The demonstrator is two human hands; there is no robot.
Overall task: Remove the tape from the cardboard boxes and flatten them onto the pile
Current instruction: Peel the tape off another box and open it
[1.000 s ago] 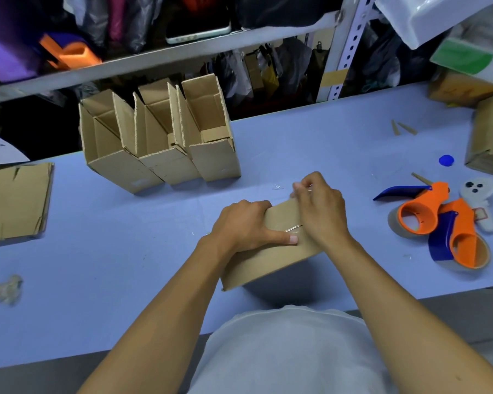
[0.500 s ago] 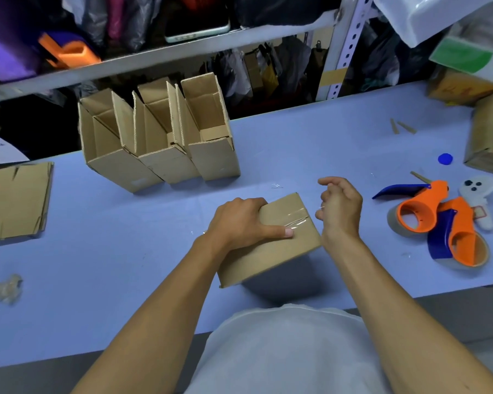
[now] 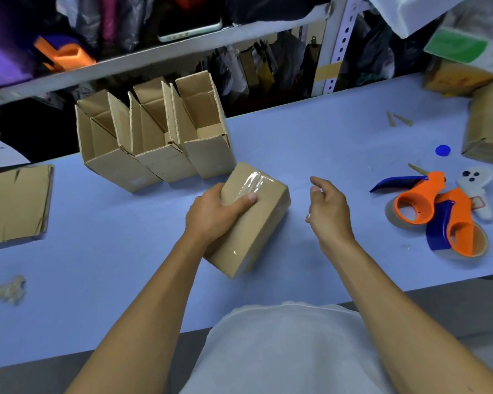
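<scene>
a view from a head-worn camera looking down at a pale blue worktable (image 3: 325, 143). the person's left hand (image 3: 214, 214) grips a small closed brown cardboard box (image 3: 256, 223), fingers wrapped round its far left edge and the thumb pressed flat on its top face. the box rests tilted on the table, just in front of the person, and a strip of clear shiny tape (image 3: 252, 184) runs across its upper end, with the thumb tip touching it. the right hand (image 3: 329, 211) hovers just to the right of the box, apart from it, its fingers loosely curled; whether a sliver of tape is held between the fingertips cannot be told.

just behind the held box stands a row of three open brown cardboard boxes (image 3: 157, 137), their flaps up, leaning together. at the far left edge of the table lies a pile of flattened brown cardboard (image 3: 15, 206). near the front left sits a small crumpled wad of used tape (image 3: 10, 288).

to the right, well apart from the hands, lie two orange and blue tape dispensers (image 3: 436, 214), touching each other, with a small round blue cap (image 3: 442, 151) beyond them. more brown cardboard boxes (image 3: 487, 129) sit at the far right edge. behind the table, metal shelving (image 3: 154, 55) holds bags and clutter.
</scene>
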